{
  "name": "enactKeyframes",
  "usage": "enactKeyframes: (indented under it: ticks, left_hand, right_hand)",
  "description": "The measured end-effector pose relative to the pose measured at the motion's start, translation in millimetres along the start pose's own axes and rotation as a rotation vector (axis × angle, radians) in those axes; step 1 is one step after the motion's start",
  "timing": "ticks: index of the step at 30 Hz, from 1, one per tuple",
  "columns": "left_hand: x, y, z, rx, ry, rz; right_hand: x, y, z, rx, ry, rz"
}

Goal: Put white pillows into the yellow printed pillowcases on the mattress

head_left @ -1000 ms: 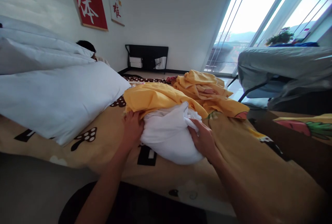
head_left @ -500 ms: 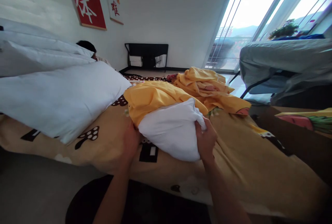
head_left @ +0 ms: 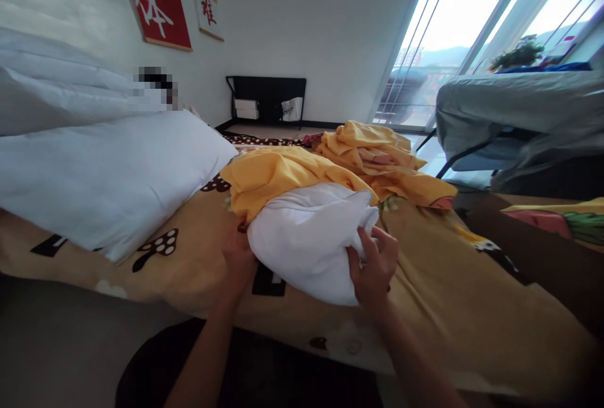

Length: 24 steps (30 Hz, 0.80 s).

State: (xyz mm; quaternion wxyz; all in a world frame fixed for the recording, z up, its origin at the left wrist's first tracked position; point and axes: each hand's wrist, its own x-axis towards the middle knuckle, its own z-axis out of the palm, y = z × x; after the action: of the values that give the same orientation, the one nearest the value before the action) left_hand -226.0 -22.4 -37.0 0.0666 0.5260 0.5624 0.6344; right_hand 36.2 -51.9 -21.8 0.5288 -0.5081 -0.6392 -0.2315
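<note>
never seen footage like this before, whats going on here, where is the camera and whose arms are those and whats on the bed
The camera sits on a person's head and looks forward and down, so the two bare arms coming in from the bottom are that person's own. No machine is involved. The left hand touches the left edge of a white pillow; the right hand grips its right side. The pillow's far end is tucked inside a yellow pillowcase. It lies on a tan bedsheet with cartoon prints. Beside it are a bigger white pillow and a crumpled yellow cloth. Another person lies behind, mostly hidden.
</note>
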Motion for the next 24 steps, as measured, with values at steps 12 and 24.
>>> enactKeyframes:
  ticks: [12,24]
  left_hand:
    - [12.8,40.4,-6.4,0.306,-0.162,0.413]
    - [-16.5,106.9,6.5,0.246,-0.408,0.850]
  right_hand:
    - [19.9,-18.9,-17.0,-0.108,-0.039,-0.055]
    - [12.3,4.2,-50.4,-0.092,-0.231,-0.061]
